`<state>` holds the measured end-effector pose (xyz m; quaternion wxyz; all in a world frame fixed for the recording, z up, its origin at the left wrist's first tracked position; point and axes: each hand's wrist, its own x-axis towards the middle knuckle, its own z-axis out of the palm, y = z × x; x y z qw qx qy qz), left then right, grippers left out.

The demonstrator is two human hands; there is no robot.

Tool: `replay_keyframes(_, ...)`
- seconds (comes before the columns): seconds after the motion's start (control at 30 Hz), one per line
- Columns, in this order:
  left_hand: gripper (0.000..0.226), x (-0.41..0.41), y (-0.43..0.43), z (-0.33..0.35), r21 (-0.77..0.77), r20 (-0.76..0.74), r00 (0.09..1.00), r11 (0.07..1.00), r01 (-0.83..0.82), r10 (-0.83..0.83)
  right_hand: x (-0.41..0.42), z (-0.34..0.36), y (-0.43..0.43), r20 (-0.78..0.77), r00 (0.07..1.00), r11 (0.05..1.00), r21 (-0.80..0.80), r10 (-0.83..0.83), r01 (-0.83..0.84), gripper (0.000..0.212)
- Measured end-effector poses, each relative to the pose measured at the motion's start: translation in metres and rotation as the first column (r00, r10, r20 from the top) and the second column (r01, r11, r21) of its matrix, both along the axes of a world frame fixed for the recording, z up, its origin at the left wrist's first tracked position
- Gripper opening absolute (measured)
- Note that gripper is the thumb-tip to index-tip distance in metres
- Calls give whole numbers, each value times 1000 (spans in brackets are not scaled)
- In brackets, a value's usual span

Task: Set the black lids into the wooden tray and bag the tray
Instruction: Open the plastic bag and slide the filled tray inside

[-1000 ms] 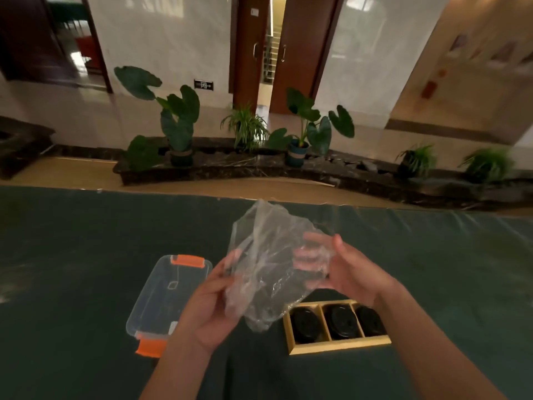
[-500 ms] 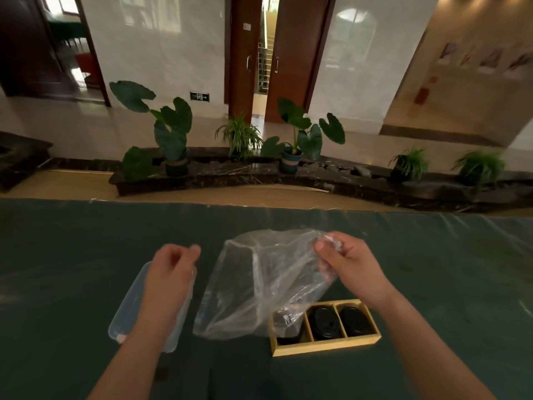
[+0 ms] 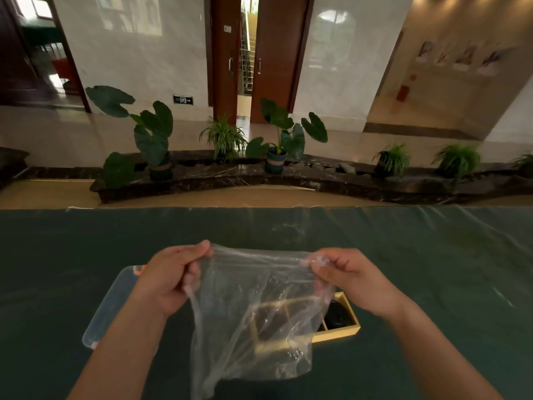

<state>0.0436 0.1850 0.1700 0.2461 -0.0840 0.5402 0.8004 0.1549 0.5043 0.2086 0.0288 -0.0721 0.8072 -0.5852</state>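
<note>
A clear plastic bag (image 3: 253,313) hangs in front of me, stretched wide at its top edge. My left hand (image 3: 170,278) pinches the bag's upper left corner and my right hand (image 3: 346,275) pinches its upper right corner. Behind and below the bag, a wooden tray (image 3: 340,336) lies on the dark green table; most of it shows only through the plastic. One black lid (image 3: 336,314) sits in the tray's right compartment. The other compartments are blurred by the bag.
A clear plastic box with orange clips (image 3: 112,307) lies flat on the table to the left, partly behind my left forearm. The table's far edge (image 3: 259,207) runs across the middle. Beyond it stand potted plants (image 3: 277,137) on a dark ledge.
My left hand came back from over the clear box and took the bag's left corner. Both hands now pull the bag's top edge apart, and the bag hangs lower over the tray.
</note>
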Motion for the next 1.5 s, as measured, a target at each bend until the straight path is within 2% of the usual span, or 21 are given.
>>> replay_keyframes(0.17, 10, -8, 10, -6, 145, 187, 977, 981, -130, 101, 1, -8, 4, 80, 996, 998, -36, -50, 53, 35)
replay_keyframes(0.23, 8, -9, 7, -6, 295, 235, 916, 874, -387, 326, -4, -15, 3, 40, 975, 970, -102, -217, 220, 33)
replay_keyframes(0.3, 25, -8, -2, -14, 364, 164, 880, 802, -474, 446, -10, -22, 5, 11, 905, 889, -181, -425, 420, 33)
replay_keyframes(0.33, 45, -3, -6, -21, 322, 52, 914, 860, -397, 402, -13, -25, 7, -2, 869, 854, -181, -496, 487, 33)
replay_keyframes(0.4, 82, 11, -10, -39, 31, -207, 972, 994, -109, 113, -21, -31, 9, 14, 831, 814, -190, -556, 548, 34)
replay_keyframes(0.47, 75, 26, -5, -57, -326, -331, 914, 937, 123, -234, -31, -38, 9, 101, 823, 787, -247, -559, 565, 34)
replay_keyframes(0.57, 47, 29, 9, -79, -602, -352, 836, 786, 141, -420, -49, -45, 9, 319, 781, 694, -359, -537, 624, 32)
replay_keyframes(0.63, 50, 24, 15, -84, -650, -379, 840, 758, 59, -389, -59, -49, 11, 488, 731, 594, -434, -476, 677, 29)
replay_keyframes(0.7, 74, 21, 18, -85, -596, -372, 863, 801, 60, -342, -64, -54, 14, 617, 695, 490, -506, -370, 710, 31)
replay_keyframes(0.77, 78, 20, 20, -89, -556, -351, 877, 826, 88, -329, -67, -62, 19, 693, 670, 391, -557, -268, 733, 35)
replay_keyframes(0.87, 46, 24, 22, -91, -564, -393, 860, 824, 55, -326, -64, -68, 21, 753, 634, 339, -557, -179, 758, 41)
replay_keyframes(0.97, 17, 27, 27, -87, -455, -460, 862, 890, -25, -211, -54, -65, 17, 754, 629, 285, -571, -188, 770, 49)
replay_keyframes(1.03, 17, 25, 29, -80, -332, -456, 889, 935, -127, -42, -40, -67, 12, 690, 593, 362, -472, -415, 804, 50)
replay_keyframes(1.07, 12, 24, 30, -74, -284, -442, 897, 946, -154, 13, -30, -69, 8, 517, 551, 474, -286, -655, 833, 51)
replay_keyframes(1.1, 4, 23, 32, -68, -235, -435, 900, 960, -149, 33, -20, -73, 3, 229, 584, 571, -127, -779, 811, 49)
replay_keyframes(1.13, 14, 22, 34, -64, -213, -444, 896, 968, -132, 24, -11, -75, -4, -5, 677, 676, -63, -736, 734, 44)
replay_keyframes(1.17, 23, 22, 36, -61, -185, -445, 896, 978, -95, 3, -5, -77, -14, -74, 778, 781, -25, -624, 624, 40)
replay_keyframes(1.2, 26, 22, 39, -59, -170, -443, 896, 983, -65, -18, -3, -78, -22, -50, 858, 858, 18, -511, 513, 38)
replay_keyframes(1.27, 20, 21, 45, -56, -163, -424, 902, 986, 15, -84, -7, -80, -36, 50, 910, 912, 27, -411, 410, 33)
replay_keyframes(1.33, 19, 20, 45, -52, -168, -408, 897, 979, 113, -173, -15, -78, -38, 82, 879, 879, -49, -470, 475, 26)
replay_keyframes(1.5, 49, 14, 24, -45, -72, -350, 870, 936, 345, -348, -24, -75, -23, 110, 846, 838, -118, -522, 532, 22)
